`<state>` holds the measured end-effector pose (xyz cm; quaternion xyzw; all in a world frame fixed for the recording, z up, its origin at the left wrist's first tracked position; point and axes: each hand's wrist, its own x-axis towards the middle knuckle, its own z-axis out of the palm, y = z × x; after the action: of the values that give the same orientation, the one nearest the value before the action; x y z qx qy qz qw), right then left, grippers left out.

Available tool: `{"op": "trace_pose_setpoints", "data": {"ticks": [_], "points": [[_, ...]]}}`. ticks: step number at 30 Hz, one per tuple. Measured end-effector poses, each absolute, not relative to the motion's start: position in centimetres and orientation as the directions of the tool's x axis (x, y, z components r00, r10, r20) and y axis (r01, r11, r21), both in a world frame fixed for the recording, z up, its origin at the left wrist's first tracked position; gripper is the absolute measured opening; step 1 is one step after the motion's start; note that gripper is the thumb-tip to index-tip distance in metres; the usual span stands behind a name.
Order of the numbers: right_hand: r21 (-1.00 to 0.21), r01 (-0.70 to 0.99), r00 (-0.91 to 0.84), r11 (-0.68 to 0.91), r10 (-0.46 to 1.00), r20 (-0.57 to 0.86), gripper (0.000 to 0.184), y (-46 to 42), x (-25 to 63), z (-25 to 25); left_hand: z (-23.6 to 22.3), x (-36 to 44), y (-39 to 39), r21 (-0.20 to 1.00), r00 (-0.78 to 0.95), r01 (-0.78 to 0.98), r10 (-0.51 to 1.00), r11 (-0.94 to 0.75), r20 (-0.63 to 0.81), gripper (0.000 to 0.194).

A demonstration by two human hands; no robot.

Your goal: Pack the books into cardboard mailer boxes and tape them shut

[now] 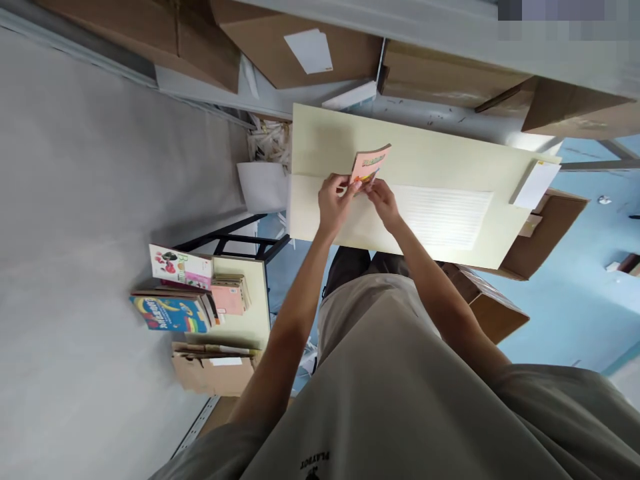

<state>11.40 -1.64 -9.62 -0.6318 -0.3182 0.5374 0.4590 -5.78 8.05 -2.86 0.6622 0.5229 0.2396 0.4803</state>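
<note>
A small pink booklet (369,162) with a printed cover is held up over the pale yellow tabletop (325,143). My left hand (336,203) grips its lower left corner, thumb lying on the cover. At the lower right edge, the fingers of my right hand (384,201) are closed on the same booklet. Both hands are above the table, close together. To the right of my right hand, a sheet of striped or lined white labels (445,213) lies flat on the tabletop.
A white stack of cards or paper (537,185) rests at the table's right end. Cardboard boxes (445,73) line the shelf behind. A white bin (265,187) holding paper scraps stands left. Books (173,313) and flattened cardboard (215,373) sit on a side table at lower left.
</note>
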Motion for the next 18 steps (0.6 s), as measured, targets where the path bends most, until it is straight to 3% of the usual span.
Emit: {"op": "trace_pose_setpoints", "data": {"ticks": [3, 8, 12, 18], "points": [[-0.899, -0.1, 0.319, -0.427, 0.841, -0.436, 0.067, -7.4, 15.5, -8.0, -4.3, -2.9, 3.4, 0.898, 0.329, 0.4, 0.886, 0.184, -0.328, 0.03], [-0.772, 0.064, 0.393, -0.633, 0.727, -0.563, 0.064, -16.8, 21.6, -5.8, -5.6, 3.6, -3.5, 0.809, 0.349, 0.472, 0.769, 0.349, -0.535, 0.023], [-0.681, 0.117, 0.439, -0.723, 0.652, -0.618, 0.052, -21.5, 25.6, -5.3, -6.3, 8.9, -7.4, 0.732, 0.348, 0.58, 0.703, 0.358, -0.619, 0.02], [-0.602, 0.331, 0.407, -0.727, 0.685, -0.604, 0.031, -24.4, 29.6, -5.5, -7.4, 12.8, -10.1, 0.641, 0.313, 0.718, 0.698, 0.271, -0.645, 0.028]]}}
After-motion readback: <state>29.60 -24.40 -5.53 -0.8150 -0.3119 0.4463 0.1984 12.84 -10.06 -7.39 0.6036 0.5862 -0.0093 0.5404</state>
